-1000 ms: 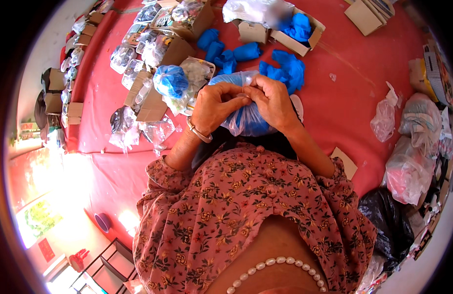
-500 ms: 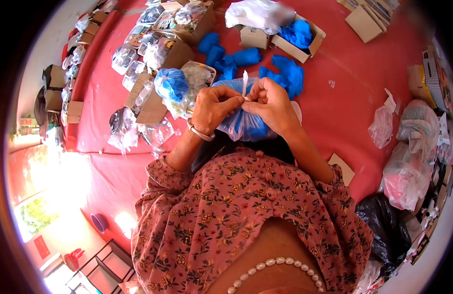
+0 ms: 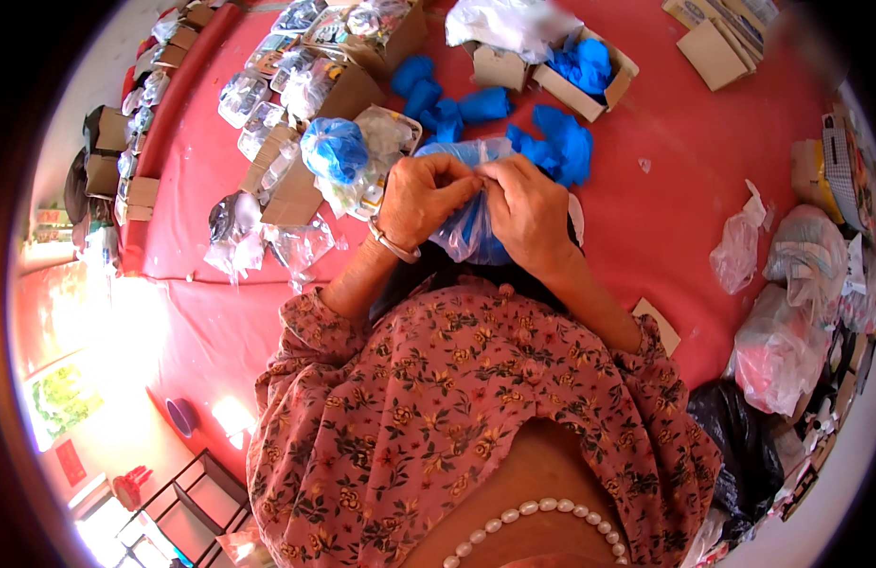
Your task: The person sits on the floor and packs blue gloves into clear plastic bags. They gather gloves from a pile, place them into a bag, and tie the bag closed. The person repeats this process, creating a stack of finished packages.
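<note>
Both the left hand (image 3: 421,197) and the right hand (image 3: 525,210) pinch the top of a clear bag of blue items (image 3: 468,232), which hangs just beneath their fingers over the red table (image 3: 665,218).

White strip (image 3: 475,168) now hidden between hands.

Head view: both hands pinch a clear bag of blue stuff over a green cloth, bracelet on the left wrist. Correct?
Not quite: the cloth is red, not green, as the head view shows. The rest stands: left hand and right hand pinch the clear bag of blue material, bracelet on the left wrist.
</note>
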The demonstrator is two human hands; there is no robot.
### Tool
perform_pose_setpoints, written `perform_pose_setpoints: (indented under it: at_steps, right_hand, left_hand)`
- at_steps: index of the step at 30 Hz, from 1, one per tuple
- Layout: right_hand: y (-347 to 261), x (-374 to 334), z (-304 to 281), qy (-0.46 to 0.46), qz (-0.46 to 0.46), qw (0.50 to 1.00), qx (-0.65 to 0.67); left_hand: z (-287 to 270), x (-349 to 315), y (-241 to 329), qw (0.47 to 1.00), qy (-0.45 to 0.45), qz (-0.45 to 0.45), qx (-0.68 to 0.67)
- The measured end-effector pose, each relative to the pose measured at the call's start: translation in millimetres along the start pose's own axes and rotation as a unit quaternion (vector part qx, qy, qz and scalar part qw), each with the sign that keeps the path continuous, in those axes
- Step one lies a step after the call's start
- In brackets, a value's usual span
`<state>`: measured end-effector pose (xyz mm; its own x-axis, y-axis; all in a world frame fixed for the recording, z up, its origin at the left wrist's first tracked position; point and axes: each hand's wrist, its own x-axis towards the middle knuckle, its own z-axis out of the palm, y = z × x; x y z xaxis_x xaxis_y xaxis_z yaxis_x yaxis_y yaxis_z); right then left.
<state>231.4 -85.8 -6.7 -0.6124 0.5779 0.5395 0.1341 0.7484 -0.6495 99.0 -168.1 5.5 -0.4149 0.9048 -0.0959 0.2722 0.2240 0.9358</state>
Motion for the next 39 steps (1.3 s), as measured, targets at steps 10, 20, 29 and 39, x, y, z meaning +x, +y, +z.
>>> perform_pose_setpoints:
  at_steps: [10,20,29,39]
  right_hand:
    - [11.8,-6.5,8.8,0.004,-0.002,1.000,0.024]
    - [1.0,-7.3,0.5,-0.038,0.238,0.891,0.385]
    - [9.3,0.2,-7.9,-0.125,0.284,0.850,0.427]
    - [6.5,-0.5,-3.8,-0.056,0.035,0.987,0.148]
  left_hand:
    - [-3.4,-1.9,-3.7,0.999,-0.040,-0.015,-0.026]
    - [-2.7,-11.8,-6.3,1.000,-0.006,0.016,-0.014]
    - [-11.0,-9.1,3.9,0.998,-0.059,-0.018,-0.012]
    - [-8.1,-3.4,0.3,0.998,-0.048,-0.032,-0.034]
